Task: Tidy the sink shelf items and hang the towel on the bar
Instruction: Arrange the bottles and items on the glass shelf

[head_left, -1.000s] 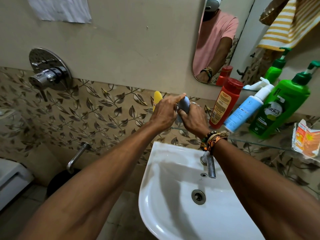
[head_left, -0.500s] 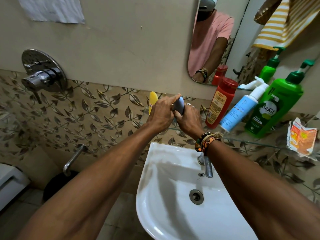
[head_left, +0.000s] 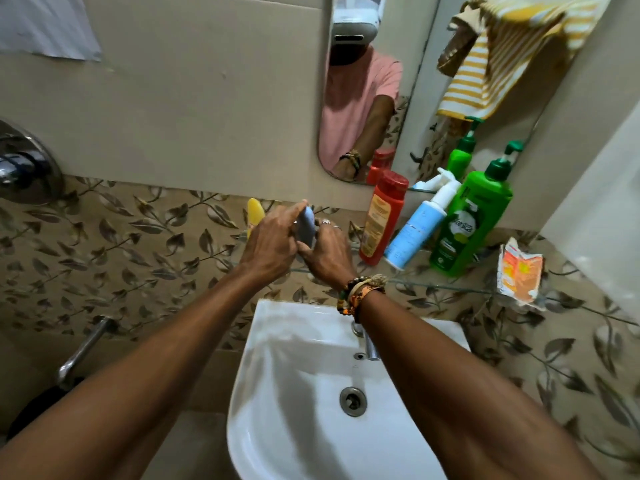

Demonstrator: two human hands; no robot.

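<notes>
Legible text: one entry only.

Green pump bottle (head_left: pixel 483 202), white-and-green front label: brand word "Vatika" in white letters, running tilted in the view (first letter partly lost to blur). Smaller lines under it are unreadable.

Red bottle (head_left: pixel 382 216), yellow-orange label: lines of print present, too blurred to read.

Blue-and-white pump bottle (head_left: pixel 414 233): faint lettering down its side, not resolvable.

Orange sachet (head_left: pixel 519 271) — printed, no word decipherable.

Blue-grey tube (head_left: pixel 306 226): nothing readable on the face shown.

Paper sheet (head_left: pixel 45 26) on the wall — no marks discernible.
</notes>
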